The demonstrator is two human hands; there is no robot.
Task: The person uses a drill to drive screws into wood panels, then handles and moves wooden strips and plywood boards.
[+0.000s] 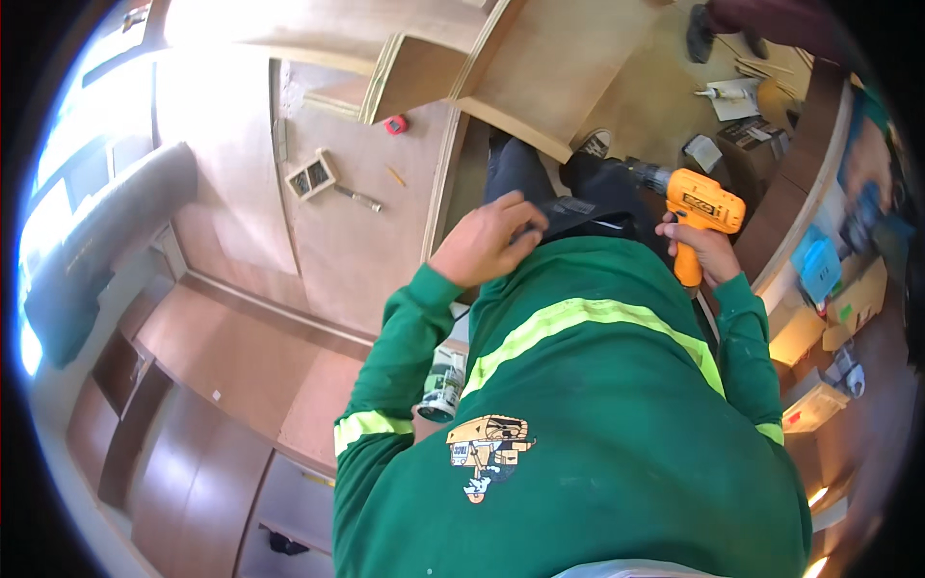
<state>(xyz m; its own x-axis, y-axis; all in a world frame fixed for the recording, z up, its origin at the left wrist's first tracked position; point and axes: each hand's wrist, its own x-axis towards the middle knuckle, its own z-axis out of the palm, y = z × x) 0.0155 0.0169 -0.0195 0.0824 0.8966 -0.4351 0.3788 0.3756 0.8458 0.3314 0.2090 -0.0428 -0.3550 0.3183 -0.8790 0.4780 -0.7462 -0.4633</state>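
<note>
The person wore a green sweatshirt with bright yellow-lime bands. The right hand was wrapped around the handle of an orange drill, which it held beside the lap, on the right. The drill had a rounded plastic body, a dark panel on its side and a dark chuck that pointed away from the body, slightly leftward; its grip ran down through the fist. The left hand lay at the front of the waist, fingers bent against dark cloth; whether it grasped any of it, I could not tell. A can with a green and white label stood close by the left forearm.

Farther left spread a pale brown wooden panel. On it lay a small wooden frame, a slim tool and a red tape measure. Open wooden shelving rose ahead. To the right stood cardboard boxes, one beside a blue packet. At the far left, a thick grey roll sat before glaring windows; at upper right, another person's dark shoe rested on the floor.
</note>
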